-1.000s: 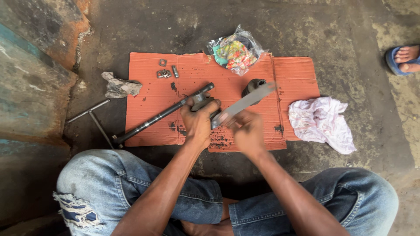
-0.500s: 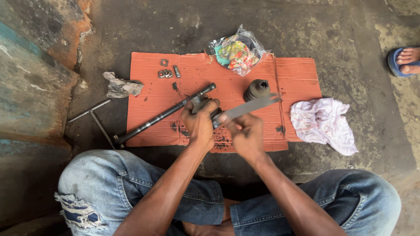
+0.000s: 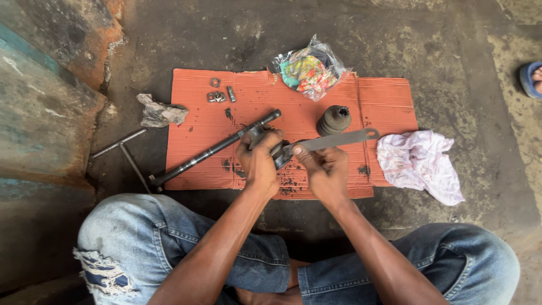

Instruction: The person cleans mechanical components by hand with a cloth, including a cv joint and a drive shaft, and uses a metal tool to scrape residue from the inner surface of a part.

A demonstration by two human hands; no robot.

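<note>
A T-handle wrench (image 3: 125,152) lies on the concrete floor at the left, near a crumpled grey rag (image 3: 160,112). On the orange cardboard sheet (image 3: 389,96) sit small nuts and bolts (image 3: 219,94) at the top left. A dark axle shaft (image 3: 210,150) runs diagonally across the cardboard; the left hand (image 3: 258,160) is clenched around its greasy joint end. The right hand (image 3: 326,171), fingers closed, grips a flat metal spanner (image 3: 339,139) whose near end meets the joint. Behind it stands a black rubber boot (image 3: 333,120), with a plastic bag of coloured cloth (image 3: 306,69) above and a white rag (image 3: 419,164) to the right.
</note>
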